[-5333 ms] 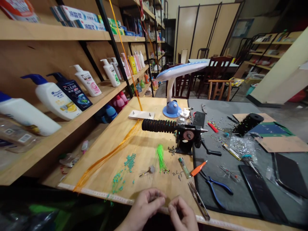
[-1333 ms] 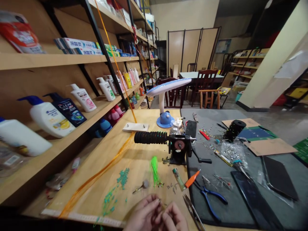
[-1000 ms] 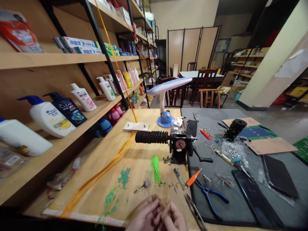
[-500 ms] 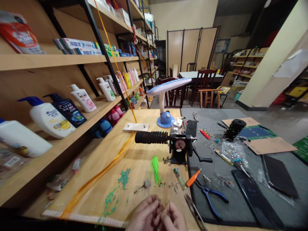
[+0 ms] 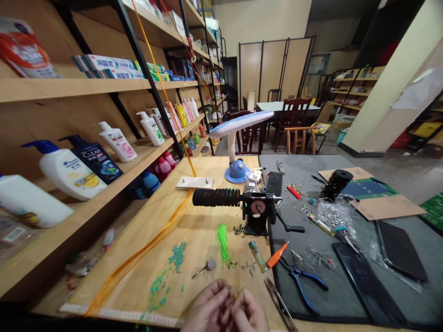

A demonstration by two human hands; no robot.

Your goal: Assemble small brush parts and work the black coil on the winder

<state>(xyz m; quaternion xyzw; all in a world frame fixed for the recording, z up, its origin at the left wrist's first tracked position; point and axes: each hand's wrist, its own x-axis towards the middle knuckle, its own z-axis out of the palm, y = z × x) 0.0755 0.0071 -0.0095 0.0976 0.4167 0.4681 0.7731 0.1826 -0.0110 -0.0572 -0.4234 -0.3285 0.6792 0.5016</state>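
- Below the crank device (image 5: 256,214), the left hand (image 5: 208,306) and right hand (image 5: 248,311) are being cut off by the bottom edge.
- There, a tiny piece (image 5: 229,290) is being mostly hidden by the left hand, its shape being lost.
- Far left of the device, a white bottle (image 5: 31,203) is being cropped.
- Far behind it, a wall poster (image 5: 319,63) is being blurred.

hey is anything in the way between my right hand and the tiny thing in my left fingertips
Nothing visible stands in the way: your right hand is close beside the tiny thing pinched in your left hand. I can't tell whether they touch.
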